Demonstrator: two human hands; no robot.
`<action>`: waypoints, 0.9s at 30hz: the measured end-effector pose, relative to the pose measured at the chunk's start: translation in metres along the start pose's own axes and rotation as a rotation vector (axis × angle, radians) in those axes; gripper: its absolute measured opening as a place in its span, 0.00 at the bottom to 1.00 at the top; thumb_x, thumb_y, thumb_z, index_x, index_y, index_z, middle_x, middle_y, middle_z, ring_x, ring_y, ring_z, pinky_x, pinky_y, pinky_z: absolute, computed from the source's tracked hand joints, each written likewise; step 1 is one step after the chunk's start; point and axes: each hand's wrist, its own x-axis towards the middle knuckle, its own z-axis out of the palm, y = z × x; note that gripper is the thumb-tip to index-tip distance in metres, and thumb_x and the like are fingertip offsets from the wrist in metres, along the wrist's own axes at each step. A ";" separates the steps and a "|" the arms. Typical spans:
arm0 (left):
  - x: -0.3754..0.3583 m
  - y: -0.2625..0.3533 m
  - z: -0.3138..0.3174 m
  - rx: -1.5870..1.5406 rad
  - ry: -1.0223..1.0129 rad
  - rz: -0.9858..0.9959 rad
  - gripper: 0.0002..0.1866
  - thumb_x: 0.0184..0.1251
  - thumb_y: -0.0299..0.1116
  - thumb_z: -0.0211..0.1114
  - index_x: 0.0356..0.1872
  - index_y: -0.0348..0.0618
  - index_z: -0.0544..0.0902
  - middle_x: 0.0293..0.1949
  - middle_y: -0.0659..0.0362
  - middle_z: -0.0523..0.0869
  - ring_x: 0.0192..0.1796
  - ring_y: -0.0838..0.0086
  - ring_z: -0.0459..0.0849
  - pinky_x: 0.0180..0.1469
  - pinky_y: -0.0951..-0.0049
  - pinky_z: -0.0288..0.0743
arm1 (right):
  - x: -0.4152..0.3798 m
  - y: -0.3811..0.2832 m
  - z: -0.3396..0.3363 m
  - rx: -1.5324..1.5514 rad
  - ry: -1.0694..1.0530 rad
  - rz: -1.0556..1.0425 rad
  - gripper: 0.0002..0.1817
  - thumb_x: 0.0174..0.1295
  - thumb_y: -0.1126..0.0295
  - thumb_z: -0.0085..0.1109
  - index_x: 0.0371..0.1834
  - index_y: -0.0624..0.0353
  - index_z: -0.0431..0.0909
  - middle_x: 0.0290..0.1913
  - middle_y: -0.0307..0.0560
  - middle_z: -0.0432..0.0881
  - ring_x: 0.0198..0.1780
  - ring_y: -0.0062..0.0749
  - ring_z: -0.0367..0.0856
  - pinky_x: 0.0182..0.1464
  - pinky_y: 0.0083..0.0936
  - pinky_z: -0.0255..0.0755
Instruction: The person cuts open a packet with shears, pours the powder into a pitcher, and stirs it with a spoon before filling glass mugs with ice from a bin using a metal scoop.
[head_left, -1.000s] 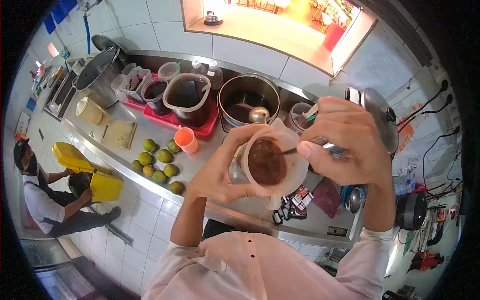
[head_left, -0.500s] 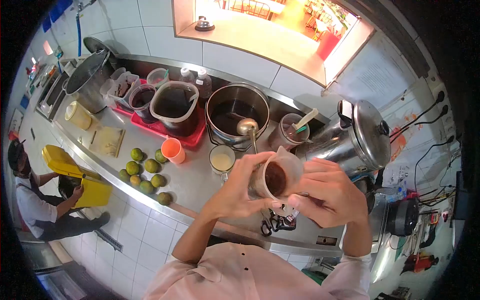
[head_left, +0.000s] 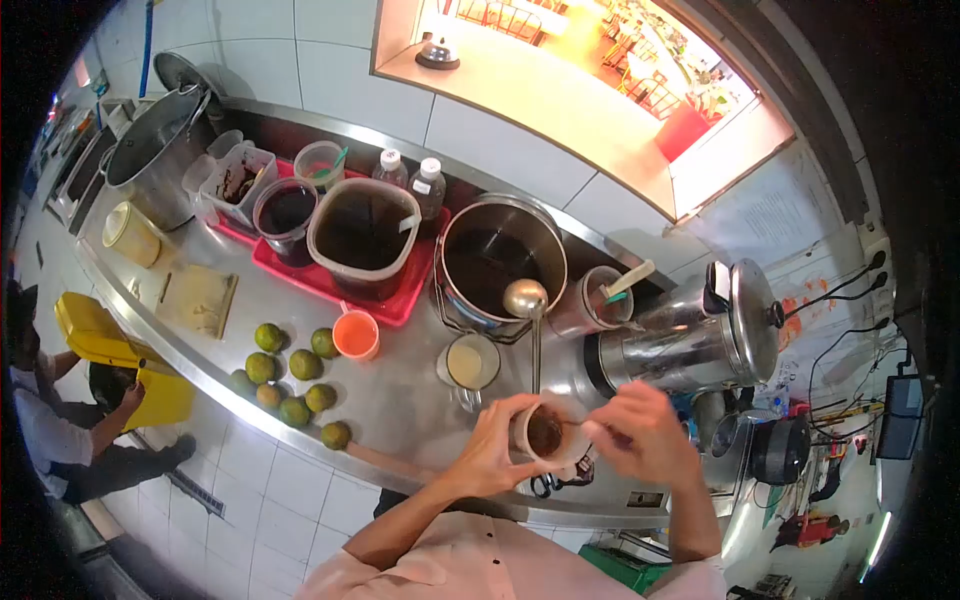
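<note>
My left hand [head_left: 497, 445] is wrapped round a translucent plastic jug [head_left: 562, 410], tilted so its mouth faces me. Brown, grainy contents [head_left: 544, 432] show inside. At the jug's rim my right hand [head_left: 640, 435] pinches a thin handle, seemingly a spoon [head_left: 577, 426], whose end is hidden in the jug. Just beyond my left hand stands a glass mug [head_left: 472, 362] of pale liquid. Behind it, a steel ladle [head_left: 526, 298] rests in a large pot [head_left: 462, 240] of dark liquid. Black-handled scissors [head_left: 541, 486] lie partly hidden below the jug.
Several green limes [head_left: 305, 364] and an orange cup [head_left: 356, 335] sit to the left. A red tray [head_left: 400, 310] carries tubs of dark liquid. At right are another pitcher [head_left: 590, 300] and a steel urn [head_left: 670, 350]. A person [head_left: 70, 420] holds a yellow bin [head_left: 165, 395].
My hands and the jug have come lower and nearer my body. The right hand has shifted at the jug's rim. The whole view has turned slightly.
</note>
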 end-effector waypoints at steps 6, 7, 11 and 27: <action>-0.012 -0.010 -0.031 0.130 -0.150 -0.023 0.59 0.50 0.41 0.86 0.82 0.45 0.58 0.71 0.52 0.73 0.71 0.54 0.71 0.73 0.52 0.58 | 0.004 -0.012 0.034 0.045 -0.090 0.019 0.06 0.61 0.72 0.72 0.29 0.57 0.85 0.21 0.39 0.76 0.25 0.33 0.72 0.32 0.33 0.63; -0.017 -0.014 -0.033 0.137 -0.163 -0.020 0.59 0.50 0.41 0.86 0.82 0.45 0.59 0.71 0.52 0.73 0.71 0.54 0.70 0.73 0.52 0.58 | 0.007 -0.013 0.039 0.042 -0.044 0.044 0.05 0.61 0.72 0.72 0.29 0.57 0.85 0.21 0.39 0.77 0.25 0.33 0.72 0.32 0.33 0.63; -0.028 -0.017 -0.046 0.164 -0.222 -0.053 0.56 0.52 0.40 0.85 0.81 0.45 0.61 0.73 0.51 0.71 0.74 0.54 0.67 0.74 0.52 0.57 | 0.014 -0.027 0.065 0.146 0.023 0.086 0.05 0.59 0.72 0.73 0.29 0.57 0.86 0.21 0.39 0.77 0.25 0.33 0.72 0.32 0.33 0.64; -0.079 -0.048 -0.068 0.216 -0.104 -0.135 0.52 0.51 0.44 0.84 0.77 0.46 0.65 0.73 0.54 0.72 0.74 0.56 0.68 0.74 0.52 0.55 | 0.011 -0.049 0.135 0.064 0.072 0.203 0.06 0.61 0.67 0.73 0.31 0.55 0.87 0.25 0.41 0.84 0.29 0.36 0.79 0.36 0.35 0.67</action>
